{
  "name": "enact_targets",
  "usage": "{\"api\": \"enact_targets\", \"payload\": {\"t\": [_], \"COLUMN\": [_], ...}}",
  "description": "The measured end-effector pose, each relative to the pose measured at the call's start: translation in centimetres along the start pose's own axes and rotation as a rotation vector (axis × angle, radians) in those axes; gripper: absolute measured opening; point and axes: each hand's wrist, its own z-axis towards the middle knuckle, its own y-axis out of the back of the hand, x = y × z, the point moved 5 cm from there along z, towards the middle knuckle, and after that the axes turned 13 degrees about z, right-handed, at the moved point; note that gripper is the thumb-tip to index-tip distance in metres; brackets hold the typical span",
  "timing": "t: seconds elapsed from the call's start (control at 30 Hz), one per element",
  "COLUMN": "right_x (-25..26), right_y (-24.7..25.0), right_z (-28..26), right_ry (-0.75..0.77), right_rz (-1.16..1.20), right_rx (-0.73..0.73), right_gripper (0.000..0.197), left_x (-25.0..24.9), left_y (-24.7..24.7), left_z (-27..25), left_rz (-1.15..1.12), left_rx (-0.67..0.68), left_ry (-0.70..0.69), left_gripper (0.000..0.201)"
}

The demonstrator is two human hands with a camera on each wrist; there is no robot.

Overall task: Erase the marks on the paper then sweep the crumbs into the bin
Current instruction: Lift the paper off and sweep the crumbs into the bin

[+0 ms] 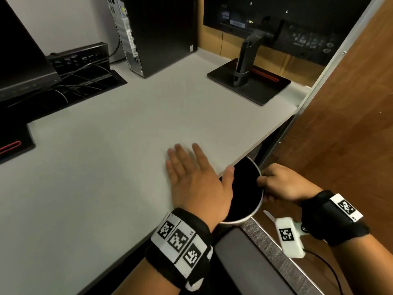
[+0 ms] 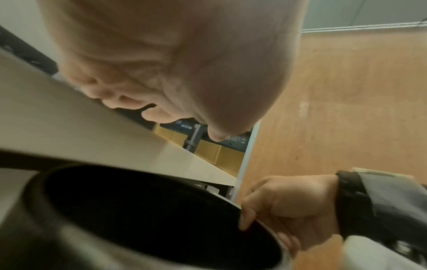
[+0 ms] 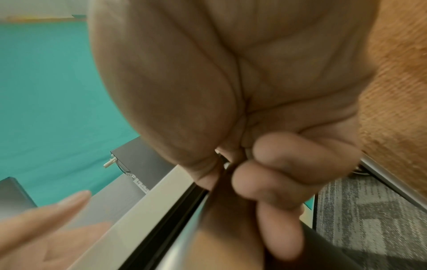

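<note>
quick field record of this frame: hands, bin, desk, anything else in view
left hand: flat on the desk, fingers straight, thumb at the desk edge above the bin
right hand: grips the bin rim
bin: dark inside, light rim, held just below the desk edge, mouth partly under it
desk: light grey; no paper in view, crumbs too small to tell
background: monitor stand, computer tower

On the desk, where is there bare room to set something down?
The widest bare patch of desk lies between the left hand, the computer tower and the monitor stand. It is crowded at the cables far left, and at the near edge where the right hand holds the bin.
</note>
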Motion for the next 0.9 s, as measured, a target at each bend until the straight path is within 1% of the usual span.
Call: {"api": "enact_targets", "payload": {"t": [0.03,0.07,0.13,0.17,0.2,0.23,0.27,0.3,0.33,0.37,0.4,0.43,0.47,0.5,0.53,0.57,0.6,0.63,0.67,0.7,0.73,0.77,0.8,0.83,0.87,0.9], "right_x": [0.2,0.5,1.2,1.3,1.2,1.1,0.8,0.7,0.5,0.5,0.7,0.7,0.8,0.7,0.6,0.5,0.5,0.4,0.5,0.5,0.5,0.6,0.5,0.4,0.4,0.3], "right_y": [0.0,0.1,0.2,0.1,0.1,0.1,0.1,0.1,0.1,0.1,0.1,0.1,0.0,0.0,0.0,0.0,0.0,0.0,0.1,0.0,0.0,-0.1,-0.2,-0.3,-0.4,-0.4], "right_z": [-0.1,-0.1,0.0,0.0,0.0,-0.1,-0.3,-0.4,-0.5,-0.5,-0.5,-0.5,-0.7,-0.8,-0.9,-1.0,-1.1,-1.2,-1.2,-1.1,-1.0,-0.9,-0.8,-0.7,-0.7,-0.8], "right_ry": [-0.002,0.002,0.014,0.016,0.011,0.002,-0.003,-0.008,-0.010,-0.012,-0.013,-0.017,-0.021,-0.027,-0.030,-0.032,-0.034,-0.034,-0.032,-0.029,-0.027,-0.027,-0.031,-0.033,-0.033,-0.033], "right_rz": [-0.002,-0.021,-0.054,-0.048,-0.028,-0.006,0.001,0.004,0.005,0.004,0.003,0.008,0.013,0.016,0.020,0.028,0.037,0.042,0.047,0.051,0.053,0.055,0.061,0.069,0.073,0.078], "right_rx": [-0.001,-0.010,-0.037,-0.040,-0.037,-0.033,-0.026,-0.021,-0.019,-0.021,-0.022,-0.018,-0.013,-0.012,-0.013,-0.016,-0.018,-0.020,-0.022,-0.022,-0.018,-0.013,-0.010,-0.007,-0.006,-0.007], "right_gripper": [0.036,0.036,0.036,0.036,0.035,0.034,0.033,0.034,0.034,0.034,0.035,0.036,0.036,0.036,0.036,0.036,0.035,0.035,0.035,0.035,0.036,0.036,0.036,0.036,0.036,0.035], "left_x": [-0.4,-1.4,-4.0,-4.5,-4.1,-3.3,-2.3,-1.6,-1.7,-2.2,-2.7,-2.7,-2.1,-0.9,0.7,2.4,3.7,4.7,5.1,4.8,3.9,2.5,0.9,-0.3,-0.7,0.0], "left_y": [-0.3,-0.6,-0.6,-0.3,0.0,0.2,0.0,-0.3,-0.6,-0.6,-0.3,0.2,0.8,1.4,1.6,1.5,0.9,0.3,-0.2,-0.7,-0.9,-0.9,-0.7,-0.3,0.3,0.8], "left_z": [-0.2,-0.7,-2.1,-2.4,-2.2,-1.6,-1.0,-0.6,-0.6,-0.9,-1.2,-1.5,-1.3,-0.9,-0.6,-0.5,-0.5,-0.6,-0.7,-0.9,-1.2,-1.5,-2.0,-2.5,-2.7,-2.3], "left_rz": [0.020,0.033,-0.028,-0.089,-0.133,-0.142,-0.113,-0.044,-0.002,-0.008,-0.065,-0.139,-0.188,-0.181,-0.123,-0.051,-0.002,0.020,0.026,0.022,0.013,-0.015,-0.076,-0.173,-0.294,-0.386], "left_rx": [0.024,0.022,-0.006,-0.034,-0.076,-0.113,-0.105,-0.068,-0.038,-0.016,-0.002,0.001,-0.030,-0.085,-0.115,-0.084,-0.004,0.075,0.118,0.125,0.099,0.058,0.025,0.010,-0.014,-0.080], "left_ry": [-0.031,-0.134,-0.437,-0.514,-0.503,-0.427,-0.329,-0.280,-0.321,-0.412,-0.494,-0.507,-0.444,-0.328,-0.177,-0.020,0.106,0.190,0.225,0.199,0.115,-0.026,-0.200,-0.352,-0.414,-0.371], "left_gripper": [0.094,0.095,0.090,0.085,0.081,0.080,0.081,0.083,0.085,0.087,0.086,0.082,0.079,0.079,0.082,0.087,0.092,0.096,0.099,0.101,0.103,0.102,0.099,0.092,0.084,0.080]}}
